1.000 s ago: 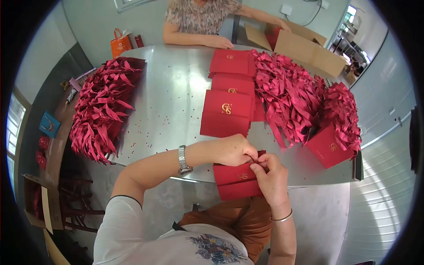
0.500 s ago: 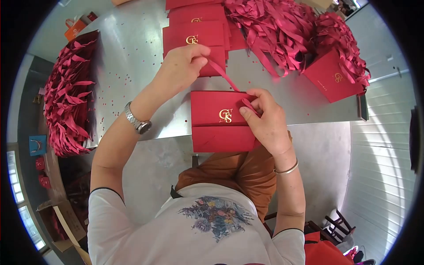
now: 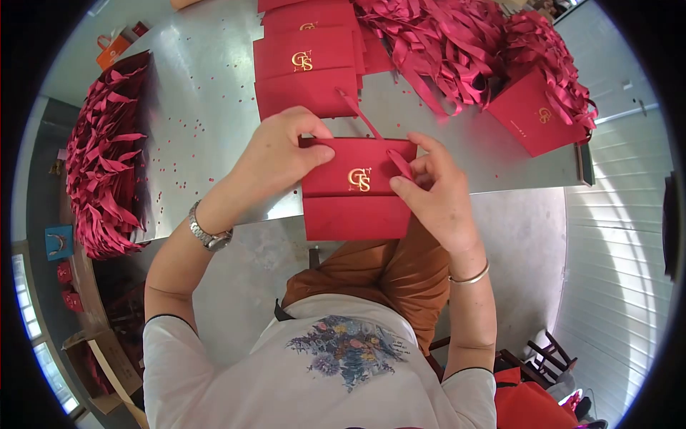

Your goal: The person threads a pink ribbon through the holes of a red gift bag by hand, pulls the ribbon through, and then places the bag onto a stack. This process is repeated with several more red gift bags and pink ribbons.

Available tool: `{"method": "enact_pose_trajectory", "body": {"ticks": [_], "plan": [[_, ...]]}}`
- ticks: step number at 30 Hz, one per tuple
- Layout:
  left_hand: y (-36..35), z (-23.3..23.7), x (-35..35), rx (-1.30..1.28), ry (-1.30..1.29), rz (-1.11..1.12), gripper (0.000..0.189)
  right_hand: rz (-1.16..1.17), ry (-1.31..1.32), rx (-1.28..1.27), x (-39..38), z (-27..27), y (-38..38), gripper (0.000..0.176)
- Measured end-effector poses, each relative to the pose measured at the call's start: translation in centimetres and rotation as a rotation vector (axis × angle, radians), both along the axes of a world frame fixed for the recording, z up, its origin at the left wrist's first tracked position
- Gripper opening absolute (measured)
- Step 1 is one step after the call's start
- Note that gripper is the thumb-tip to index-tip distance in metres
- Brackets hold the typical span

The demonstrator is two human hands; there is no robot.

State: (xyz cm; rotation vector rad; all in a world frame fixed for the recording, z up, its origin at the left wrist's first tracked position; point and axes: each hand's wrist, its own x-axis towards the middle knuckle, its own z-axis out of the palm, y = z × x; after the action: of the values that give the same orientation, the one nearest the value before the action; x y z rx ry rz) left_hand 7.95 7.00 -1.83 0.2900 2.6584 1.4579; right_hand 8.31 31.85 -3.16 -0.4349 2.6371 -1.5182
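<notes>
A folded red paper bag (image 3: 332, 166) with a gold GTS logo lies at the table's front edge, its lower part hanging over. My left hand (image 3: 282, 149) grips its upper left edge, thumb on the front and fingers behind. At the right side, my right hand (image 3: 439, 189) is closed with its thumb and fingers round a short end of red ribbon (image 3: 399, 163) against the bag. The ribbon's other length rises from the bag's top edge and lies loose towards the stack of red bags (image 3: 307, 96) beyond.
Loose red ribbons (image 3: 446, 50) are heaped at the back right, beside a red bag (image 3: 534, 118) overflowing with ribbon. A row of ribboned bags (image 3: 107, 157) stands on the left. Small red dots are scattered across the metal table (image 3: 207, 93).
My left hand has let go of the long ribbon end and come down onto the bag's upper left edge. My right hand stays at the bag's right side with the short ribbon end.
</notes>
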Motion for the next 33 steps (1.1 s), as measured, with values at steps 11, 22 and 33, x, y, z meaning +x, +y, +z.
{"method": "enact_pose_trajectory", "body": {"ticks": [11,22,33], "plan": [[-0.1,-0.4,-2.7,0.048,-0.059,0.199,0.014,-0.158,0.048,0.069,3.5,0.6,9.0,0.026],[4.9,-2.2,-5.9,-0.027,0.029,0.152,0.024,-0.489,0.351,0.368,3.1,0.9,12.8,0.014],[5.6,-3.4,-5.4,-0.131,0.116,0.172,0.026,0.328,0.703,0.859,0.0,5.0,1.2,0.008]]}}
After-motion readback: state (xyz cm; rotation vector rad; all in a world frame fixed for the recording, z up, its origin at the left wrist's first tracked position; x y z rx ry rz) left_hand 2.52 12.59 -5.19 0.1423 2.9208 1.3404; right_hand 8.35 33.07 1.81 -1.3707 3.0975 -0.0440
